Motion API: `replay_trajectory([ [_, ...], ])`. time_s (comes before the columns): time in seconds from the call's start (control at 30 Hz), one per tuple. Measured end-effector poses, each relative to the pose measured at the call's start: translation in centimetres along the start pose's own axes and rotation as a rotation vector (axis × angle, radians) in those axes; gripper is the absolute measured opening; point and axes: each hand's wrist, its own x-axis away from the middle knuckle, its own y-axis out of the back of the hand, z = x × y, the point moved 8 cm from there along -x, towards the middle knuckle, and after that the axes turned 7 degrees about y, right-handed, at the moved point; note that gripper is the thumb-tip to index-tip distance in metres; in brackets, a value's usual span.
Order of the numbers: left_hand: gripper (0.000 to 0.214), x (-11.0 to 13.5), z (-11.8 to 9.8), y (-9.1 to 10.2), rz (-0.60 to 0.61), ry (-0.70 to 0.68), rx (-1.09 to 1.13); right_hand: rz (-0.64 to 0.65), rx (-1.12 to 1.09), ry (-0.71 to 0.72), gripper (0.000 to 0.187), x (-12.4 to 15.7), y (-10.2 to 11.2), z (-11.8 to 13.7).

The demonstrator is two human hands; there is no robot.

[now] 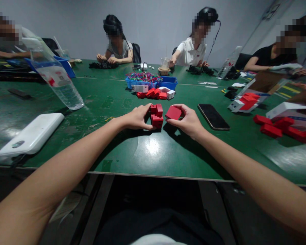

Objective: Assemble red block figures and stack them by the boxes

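Over the green table [132,149], my left hand [140,117] is closed on several small red blocks [157,115], bunched together between thumb and fingers. My right hand [187,120] grips a red box-like piece [173,113] with a flat square face turned up, thumb on the near side and fingers at the far side. A narrow gap separates the two hands and their red pieces. Just beyond them sits a pile of red pieces [153,93], with a white box-shaped piece [140,88] at its left. What exactly the red pieces are cannot be made out.
Blue bins [168,81], one full of coloured wires [144,77], stand behind the pile. A phone [213,116] lies to the right, near open cartons and more red pieces [272,126]. At left are a white device [33,132] and a tilted bottle [62,85]. Several people sit opposite.
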Motion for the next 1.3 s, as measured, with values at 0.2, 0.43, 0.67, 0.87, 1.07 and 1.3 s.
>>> replay_trajectory([
  [0.2,0.076,0.0,0.1,-0.1,0.004,0.009,-0.008,0.045,0.051,0.045,0.053,0.0,-0.2,0.3],
  [0.43,0.078,0.1,0.1,0.0,0.014,0.032,-0.015,0.009,0.216,0.073,0.049,0.0,0.3,0.4],
  [0.67,0.078,0.0,0.1,0.0,0.007,0.008,-0.018,0.029,0.166,0.073,0.047,0.0,0.2,0.8],
  [0.87,0.077,0.1,-0.1,0.0,0.004,0.01,-0.027,0.032,-0.267,-0.12,0.047,0.1,-0.8,-0.3],
  [1.07,0.077,0.2,0.0,0.1,0.011,0.023,-0.027,-0.037,-0.678,-0.616,0.023,1.2,-1.4,-2.0],
  [1.3,0.075,0.1,-0.1,0.1,0.007,0.019,-0.023,0.063,-0.767,-0.664,0.038,1.5,-2.2,-0.5],
])
